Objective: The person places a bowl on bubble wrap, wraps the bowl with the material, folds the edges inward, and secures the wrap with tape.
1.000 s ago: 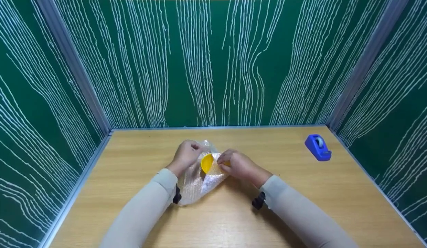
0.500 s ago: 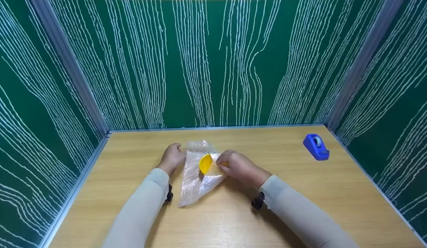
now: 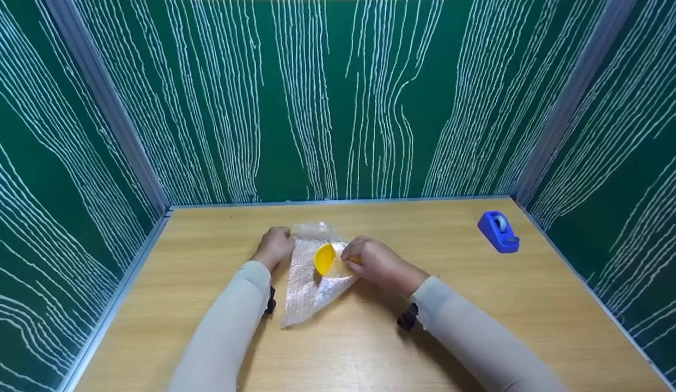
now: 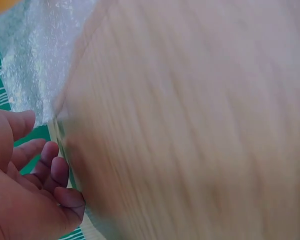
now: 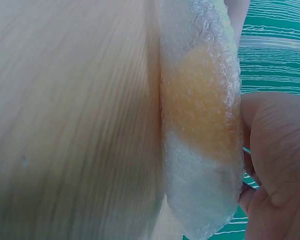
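Observation:
A sheet of bubble wrap point(image 3: 305, 283) lies on the table, its right part folded over a smooth yellow object with a curved rim point(image 3: 324, 259). The object's left part is bare; its exact kind is hidden by the wrap. With curled fingers my right hand point(image 3: 378, 264) holds the folded bubble wrap over the yellow object. Through the wrap point(image 5: 202, 200) the yellow shows as an orange patch in the right wrist view. My left hand point(image 3: 272, 247) is at the wrap's far left edge, fingers loosely bent and nothing between them; its thumb point(image 4: 22, 122) is close to the wrap's corner.
A blue tape dispenser point(image 3: 499, 232) with a roll of tape stands at the table's back right. Green panels with white wavy lines point(image 3: 365, 109) rise behind and at both sides of the wooden table point(image 3: 338, 359).
My left hand has let go of the wrap's far edge and moved left beside it. The sheet's left part now lies flatter, while my right hand stays in place.

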### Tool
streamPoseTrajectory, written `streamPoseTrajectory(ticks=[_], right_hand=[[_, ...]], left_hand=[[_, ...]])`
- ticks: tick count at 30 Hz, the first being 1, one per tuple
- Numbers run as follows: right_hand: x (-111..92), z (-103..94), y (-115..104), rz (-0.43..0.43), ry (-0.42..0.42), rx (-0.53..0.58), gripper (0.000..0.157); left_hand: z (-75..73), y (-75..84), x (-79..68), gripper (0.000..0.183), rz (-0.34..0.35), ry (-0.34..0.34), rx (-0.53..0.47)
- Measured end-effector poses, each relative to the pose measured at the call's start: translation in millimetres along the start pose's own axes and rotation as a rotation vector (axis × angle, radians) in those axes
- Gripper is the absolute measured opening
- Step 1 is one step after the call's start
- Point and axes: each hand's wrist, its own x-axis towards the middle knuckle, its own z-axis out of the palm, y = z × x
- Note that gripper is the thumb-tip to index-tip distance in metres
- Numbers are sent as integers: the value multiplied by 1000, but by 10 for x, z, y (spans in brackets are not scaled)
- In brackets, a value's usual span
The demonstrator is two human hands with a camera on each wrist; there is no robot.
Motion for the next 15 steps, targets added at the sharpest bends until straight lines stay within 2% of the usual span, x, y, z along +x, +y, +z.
streamPoseTrajectory(ticks=[6, 10, 15], right_hand=[[14, 19, 22, -68, 14, -52, 20], [10, 11, 16, -28, 0, -27, 21], [-7, 0, 10, -3, -12, 9, 21]], left_hand=[[14, -10, -45, 43, 13, -26, -42], [-2, 2, -93, 42, 7, -35, -75], [17, 6, -36, 33, -14, -3, -85]])
